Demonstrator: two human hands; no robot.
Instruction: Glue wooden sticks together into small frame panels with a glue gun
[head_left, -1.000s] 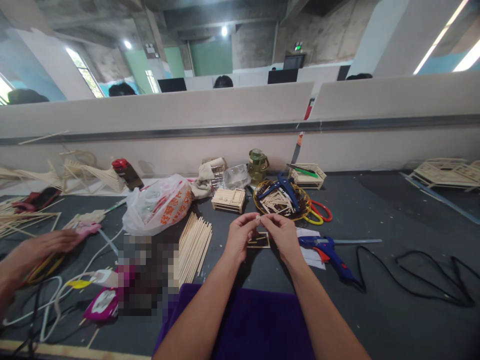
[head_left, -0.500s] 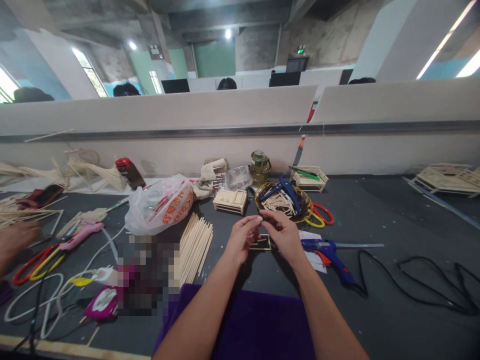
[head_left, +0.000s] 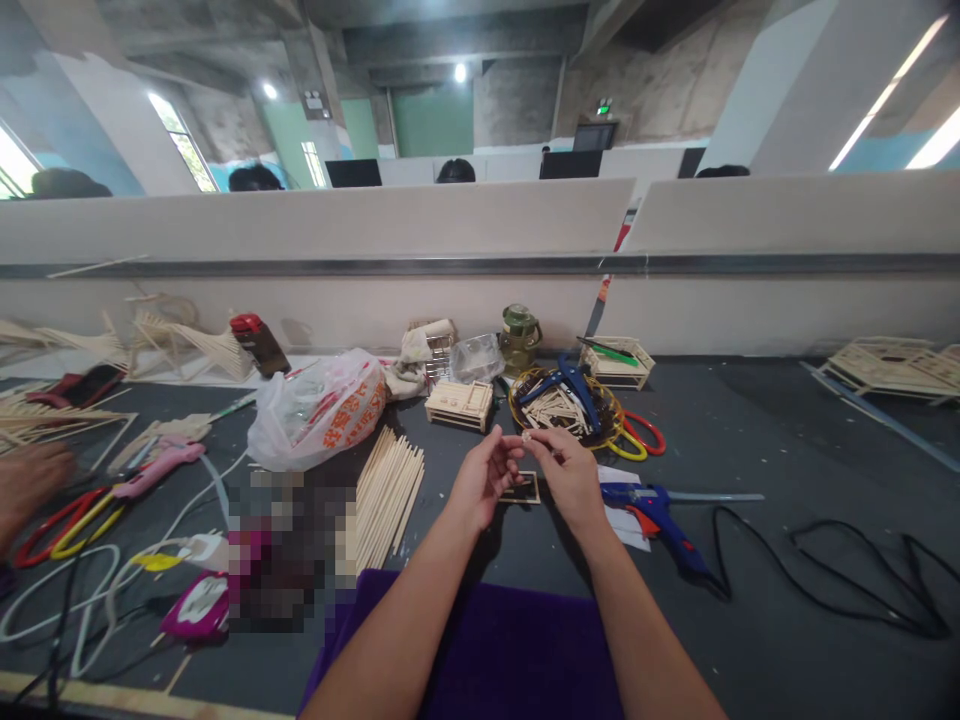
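My left hand and my right hand meet above the dark table, fingertips pinched together on a tiny pale piece that I cannot make out. Just below them a small rectangular stick frame lies flat on the table. A bundle of wooden sticks lies left of my left hand. A blue glue gun rests on white paper right of my right hand.
A white plastic bag, a small stick crate, a yellow ring with blue pliers and red-yellow scissors lie beyond my hands. Another person's hand is at far left by scissors and cables. A black cord trails right.
My hands stay together on the small piece, with the fingers shifting slightly. The other person's hand at the left has pulled back toward the edge.
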